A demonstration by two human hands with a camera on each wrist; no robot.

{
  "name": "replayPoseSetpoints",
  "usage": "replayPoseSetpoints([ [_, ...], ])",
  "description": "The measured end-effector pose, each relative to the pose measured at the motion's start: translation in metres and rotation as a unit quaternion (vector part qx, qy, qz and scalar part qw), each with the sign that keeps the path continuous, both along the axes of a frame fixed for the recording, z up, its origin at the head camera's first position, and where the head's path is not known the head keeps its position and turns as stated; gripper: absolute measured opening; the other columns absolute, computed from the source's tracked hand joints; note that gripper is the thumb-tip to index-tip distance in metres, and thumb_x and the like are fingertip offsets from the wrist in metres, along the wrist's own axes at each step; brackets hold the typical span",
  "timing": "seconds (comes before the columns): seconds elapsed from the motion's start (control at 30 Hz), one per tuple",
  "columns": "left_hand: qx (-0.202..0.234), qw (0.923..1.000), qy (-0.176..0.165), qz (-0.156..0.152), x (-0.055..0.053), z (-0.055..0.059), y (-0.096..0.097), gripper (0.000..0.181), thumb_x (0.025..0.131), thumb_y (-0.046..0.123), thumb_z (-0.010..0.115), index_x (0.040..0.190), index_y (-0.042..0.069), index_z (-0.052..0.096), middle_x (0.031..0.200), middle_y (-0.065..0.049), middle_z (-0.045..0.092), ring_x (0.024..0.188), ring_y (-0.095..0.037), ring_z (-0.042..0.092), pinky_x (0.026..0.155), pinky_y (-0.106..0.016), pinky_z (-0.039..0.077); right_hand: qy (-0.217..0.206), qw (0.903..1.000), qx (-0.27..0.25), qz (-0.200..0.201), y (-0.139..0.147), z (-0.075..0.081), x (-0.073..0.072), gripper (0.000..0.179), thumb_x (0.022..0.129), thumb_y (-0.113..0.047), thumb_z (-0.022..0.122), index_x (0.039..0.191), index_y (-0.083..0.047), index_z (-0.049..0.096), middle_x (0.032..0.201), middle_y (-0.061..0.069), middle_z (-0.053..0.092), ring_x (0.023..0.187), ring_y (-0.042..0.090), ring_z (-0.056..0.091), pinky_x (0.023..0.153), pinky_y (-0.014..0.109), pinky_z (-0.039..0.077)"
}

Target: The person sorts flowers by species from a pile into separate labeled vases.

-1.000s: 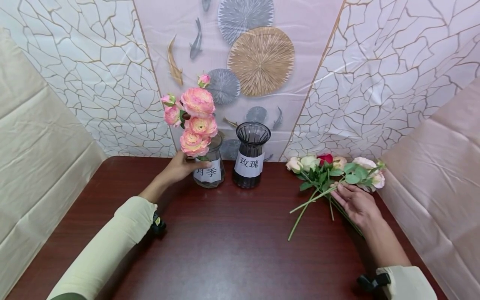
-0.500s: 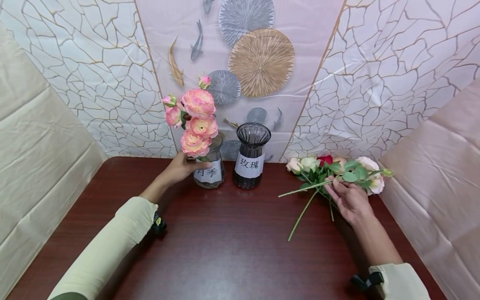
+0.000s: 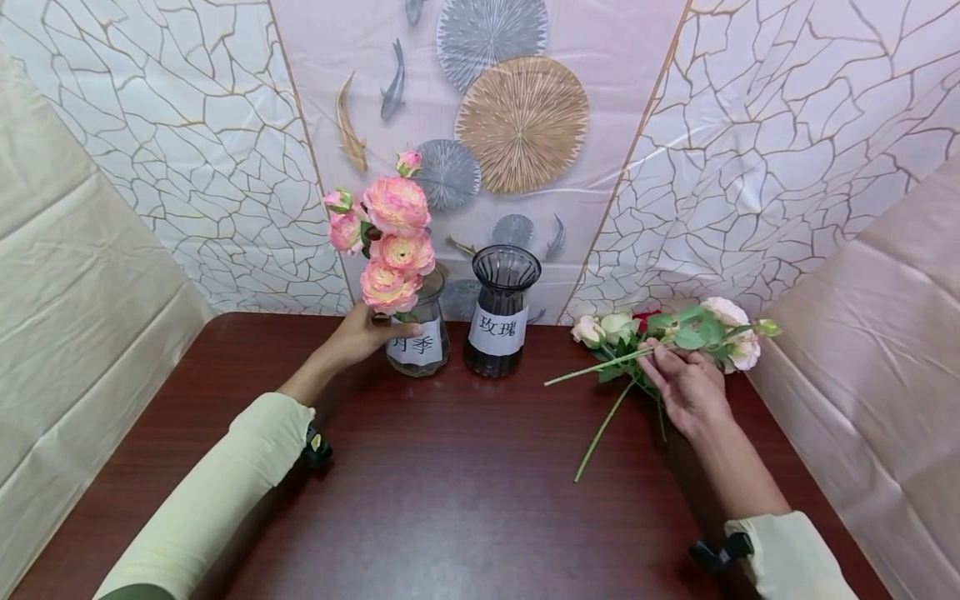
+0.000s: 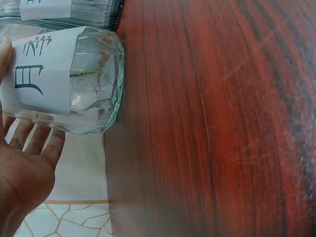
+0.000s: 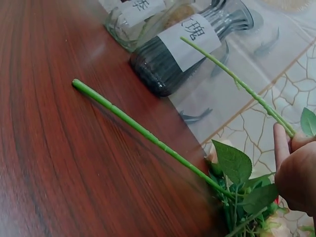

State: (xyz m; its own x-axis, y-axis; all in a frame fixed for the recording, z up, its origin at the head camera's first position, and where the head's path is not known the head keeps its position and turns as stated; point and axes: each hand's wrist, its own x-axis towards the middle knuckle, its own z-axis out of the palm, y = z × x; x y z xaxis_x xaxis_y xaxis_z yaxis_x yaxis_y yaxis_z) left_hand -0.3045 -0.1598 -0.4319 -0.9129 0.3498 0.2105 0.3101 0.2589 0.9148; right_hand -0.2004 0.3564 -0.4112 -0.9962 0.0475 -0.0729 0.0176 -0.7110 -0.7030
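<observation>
Beside the 玫瑰-labelled vase (image 3: 499,325), gripping the 月季-labelled vase (image 3: 431,340) with left hand (image 3: 357,339) and pinching a stem (image 3: 588,368) with right hand (image 3: 692,394) over flowers (image 3: 617,326).

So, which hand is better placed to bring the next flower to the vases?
The right hand, I think: it pinches the stem of a pale pink flower, its free end toward the dark vase. The left hand holds the clear vase, away from the loose flowers, so it probably suits steadying.
</observation>
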Motion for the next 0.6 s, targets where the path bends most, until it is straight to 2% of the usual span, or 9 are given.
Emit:
replayPoseSetpoints([
  [0.2, -0.005, 1.0, -0.006, 0.005, -0.001, -0.001, 0.0, 0.058, 0.099, 0.031, 0.091, 0.148, 0.024, 0.06, 0.132, -0.005, 0.068, 0.117, -0.025, 0.062, 0.097, -0.04, 0.055, -0.017, 0.9974, -0.025, -0.065, -0.013, 0.004, -0.007, 0.015, 0.103, 0.017, 0.064, 0.101, 0.005, 0.072, 0.102, 0.015, 0.085, 0.095, 0.023, 0.085, 0.089, 0.039, 0.071],
  [0.4, -0.003, 1.0, -0.006, 0.004, -0.002, -0.001, 0.0, 0.059, 0.099, 0.031, 0.091, 0.148, 0.022, 0.06, 0.132, -0.006, 0.068, 0.117, -0.025, 0.063, 0.097, -0.038, 0.055, -0.005, 0.994, 0.003, -0.109, -0.03, 0.009, -0.014, 0.022, 0.103, 0.017, 0.065, 0.087, 0.006, 0.074, 0.095, 0.016, 0.087, 0.082, 0.024, 0.085, 0.087, 0.039, 0.071],
  [0.6, 0.002, 1.0, -0.005, 0.0, -0.001, -0.001, 0.0, 0.06, 0.1, 0.029, 0.09, 0.15, 0.023, 0.058, 0.132, -0.005, 0.067, 0.116, -0.024, 0.062, 0.096, -0.037, 0.055, 0.017, 0.9905, 0.018, -0.135, -0.046, 0.014, -0.018, 0.019, 0.103, 0.017, 0.068, 0.089, 0.008, 0.077, 0.09, 0.017, 0.084, 0.078, 0.026, 0.085, 0.087, 0.04, 0.07],
])
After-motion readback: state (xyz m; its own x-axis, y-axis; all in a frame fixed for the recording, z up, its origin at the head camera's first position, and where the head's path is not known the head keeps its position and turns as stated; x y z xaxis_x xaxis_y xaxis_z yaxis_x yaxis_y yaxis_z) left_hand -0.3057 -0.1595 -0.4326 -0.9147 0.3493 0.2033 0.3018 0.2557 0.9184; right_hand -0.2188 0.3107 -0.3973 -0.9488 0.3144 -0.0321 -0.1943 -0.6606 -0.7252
